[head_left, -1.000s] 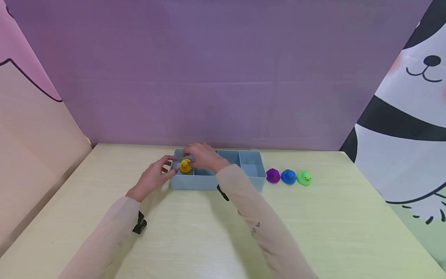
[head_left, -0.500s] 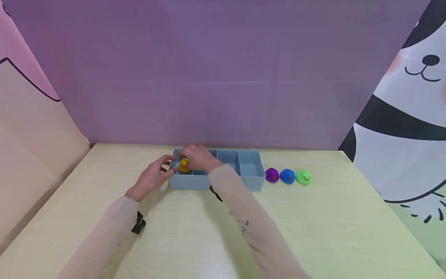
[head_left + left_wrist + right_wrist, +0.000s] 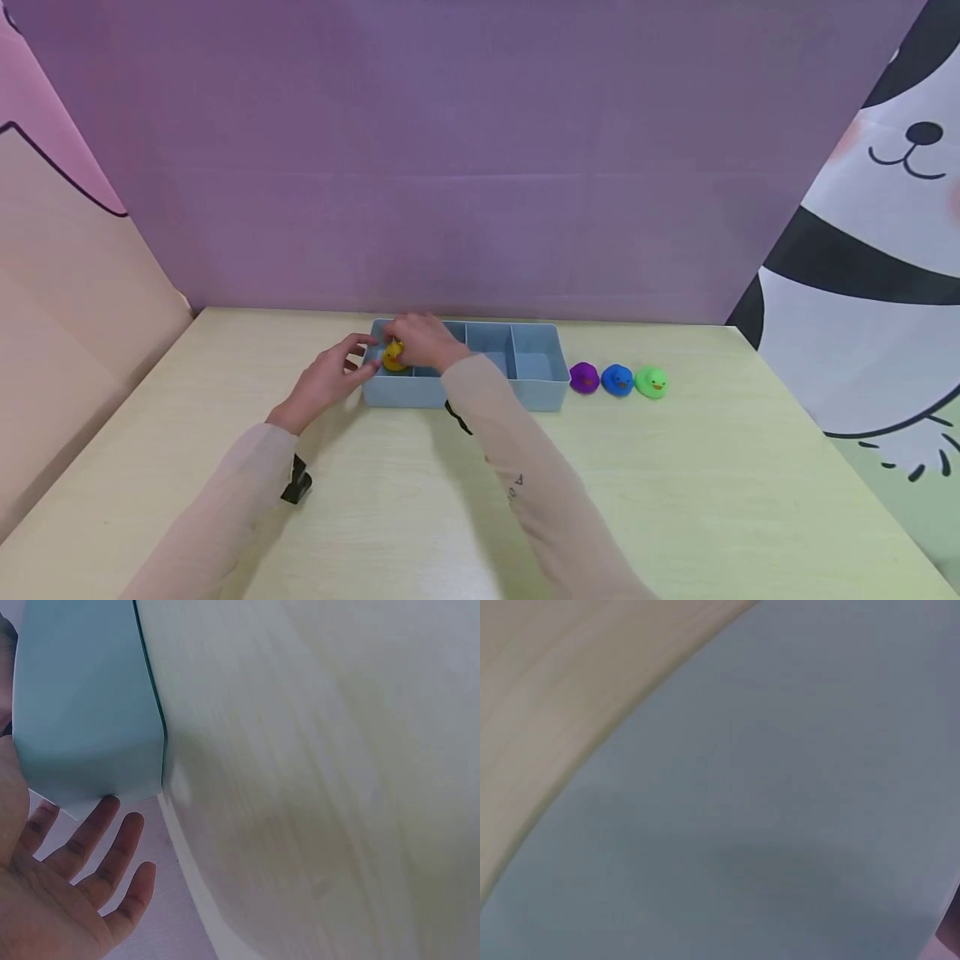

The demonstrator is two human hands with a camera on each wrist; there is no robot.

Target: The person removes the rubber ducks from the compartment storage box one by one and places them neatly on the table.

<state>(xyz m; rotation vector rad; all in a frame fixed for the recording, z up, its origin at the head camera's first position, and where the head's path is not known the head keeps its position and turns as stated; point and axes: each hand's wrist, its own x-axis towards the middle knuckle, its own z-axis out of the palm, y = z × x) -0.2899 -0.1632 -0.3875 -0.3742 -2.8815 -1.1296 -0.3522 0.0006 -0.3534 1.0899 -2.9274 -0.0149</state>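
Note:
A yellow rubber duck (image 3: 391, 358) sits in the leftmost compartment of a pale blue divided box (image 3: 412, 393). My right hand (image 3: 423, 342) reaches over the box and pinches the duck, its fingers hiding part of it. At the box's left end is my left hand (image 3: 326, 379), thumb by the front corner. In the left wrist view this hand (image 3: 71, 889) has its fingers spread, with a fingertip against the box's end wall (image 3: 90, 761). Only the box's wall (image 3: 742, 750) fills most of the right wrist view; the right hand's grip is out of it.
Right of the box, a purple duck (image 3: 584, 378), a blue duck (image 3: 617, 380) and a green duck (image 3: 652, 382) stand in a row on the pale wooden table (image 3: 712, 475). A purple backdrop (image 3: 480, 167) rises behind the table's far edge.
My right hand has moved left and slightly down, its fingers coming together on the yellow duck, which has turned a little. The left hand has stayed at the box's end.

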